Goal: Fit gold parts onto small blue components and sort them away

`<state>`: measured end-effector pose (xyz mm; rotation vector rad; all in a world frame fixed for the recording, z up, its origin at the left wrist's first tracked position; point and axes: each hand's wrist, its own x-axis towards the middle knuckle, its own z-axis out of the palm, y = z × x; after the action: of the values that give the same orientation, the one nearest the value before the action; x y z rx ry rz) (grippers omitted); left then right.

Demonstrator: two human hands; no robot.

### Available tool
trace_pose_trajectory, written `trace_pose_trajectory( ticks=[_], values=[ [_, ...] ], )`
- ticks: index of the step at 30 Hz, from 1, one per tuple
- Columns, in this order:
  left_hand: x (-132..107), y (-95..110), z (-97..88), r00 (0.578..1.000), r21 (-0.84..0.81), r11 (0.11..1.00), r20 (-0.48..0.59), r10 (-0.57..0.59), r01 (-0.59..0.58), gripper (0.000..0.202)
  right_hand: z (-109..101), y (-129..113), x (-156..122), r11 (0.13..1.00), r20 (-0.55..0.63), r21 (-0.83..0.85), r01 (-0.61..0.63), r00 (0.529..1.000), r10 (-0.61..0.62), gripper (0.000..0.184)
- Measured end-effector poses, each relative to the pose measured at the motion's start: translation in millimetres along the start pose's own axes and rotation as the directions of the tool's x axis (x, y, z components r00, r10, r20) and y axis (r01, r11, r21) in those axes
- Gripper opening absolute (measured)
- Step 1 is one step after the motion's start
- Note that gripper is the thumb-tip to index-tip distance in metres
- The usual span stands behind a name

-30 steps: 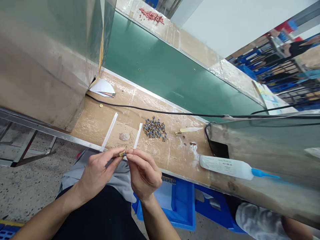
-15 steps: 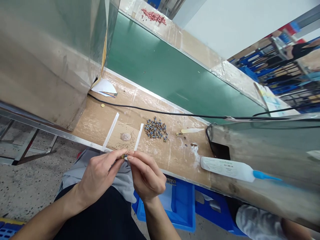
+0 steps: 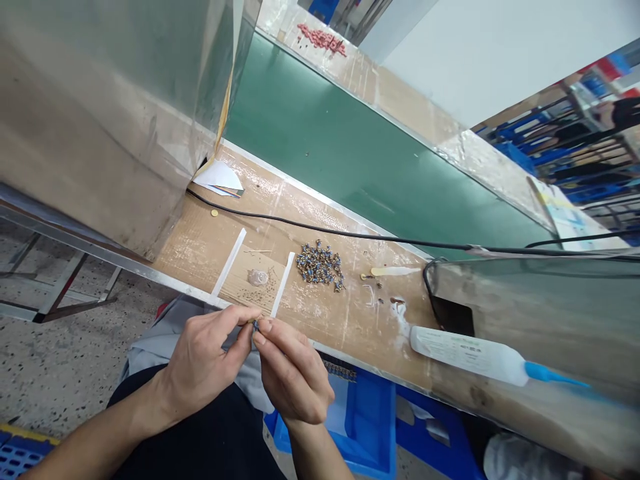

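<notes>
Between the fingertips of both hands, just over the bench's front edge, is a small blue and brass-coloured part point(image 3: 255, 325). My left hand point(image 3: 207, 353) pinches it from the left, and my right hand point(image 3: 295, 370) from the right; the fingers cover most of it. Beyond the hands, a cardboard piece point(image 3: 235, 283) lies between two white tape strips, with tiny specks and a clear lump point(image 3: 258, 277) on it. Right of that sits a pile of small blue and brass-coloured parts point(image 3: 319, 263).
A black cable point(image 3: 300, 223) crosses the bench. To the right lie a pale flat stick point(image 3: 395, 271) and a white bottle with a blue nozzle point(image 3: 467, 353). Below the edge is a blue bin point(image 3: 370, 427). Pink pieces point(image 3: 323, 40) lie on the far ledge. Metal-sided walls stand left and right.
The view has shifted slightly, so the bench sits a little further right and lower. Both hands keep their pinch; the small part between them has turned a little.
</notes>
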<state>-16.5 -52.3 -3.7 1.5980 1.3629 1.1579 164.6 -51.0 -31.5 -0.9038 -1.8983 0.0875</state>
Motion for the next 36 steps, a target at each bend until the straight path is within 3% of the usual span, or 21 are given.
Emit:
trace_pose_trajectory(
  ticks=[5,10,17,19,23,28,36],
  values=[
    [-0.2,0.4,3.1,0.999,-0.029,0.999,-0.021,-0.038,0.037,0.024,-1.1,-0.5,-3.0,0.999,0.036,-0.01,0.046,0.998,-0.046,0.05],
    [-0.3,-0.1,5.9,0.999,-0.028,0.999,-0.043,-0.031,0.03,0.022,4.5,1.6,-8.6,1.0,0.005,-0.021,0.006,1.0,-0.006,0.049],
    [-0.5,-2.5,3.5,1.0,-0.023,0.999,-0.008,-0.025,0.024,0.028,0.1,6.9,-0.4,0.981,0.001,0.177,-0.085,0.996,0.086,0.044],
    [-0.1,-3.1,1.6,0.999,-0.029,0.999,0.025,-0.029,0.03,0.029,-5.3,8.2,3.7,0.951,0.014,0.223,-0.216,0.976,0.218,0.038],
    [0.8,-3.3,0.1,0.998,0.009,1.0,0.058,-0.004,0.003,0.021,-10.1,10.1,11.7,0.826,0.154,0.275,-0.492,0.87,0.468,0.033],
    [1.3,-3.8,0.3,0.998,0.031,1.0,0.062,-0.009,0.007,0.018,-6.4,10.8,16.1,0.76,0.243,0.386,-0.523,0.852,0.463,0.034],
    [6.0,-4.0,-2.5,0.971,-0.108,0.973,0.146,-0.187,0.204,0.017,-9.8,10.8,12.4,0.702,0.268,0.399,-0.59,0.807,0.525,0.026]
  ],
)
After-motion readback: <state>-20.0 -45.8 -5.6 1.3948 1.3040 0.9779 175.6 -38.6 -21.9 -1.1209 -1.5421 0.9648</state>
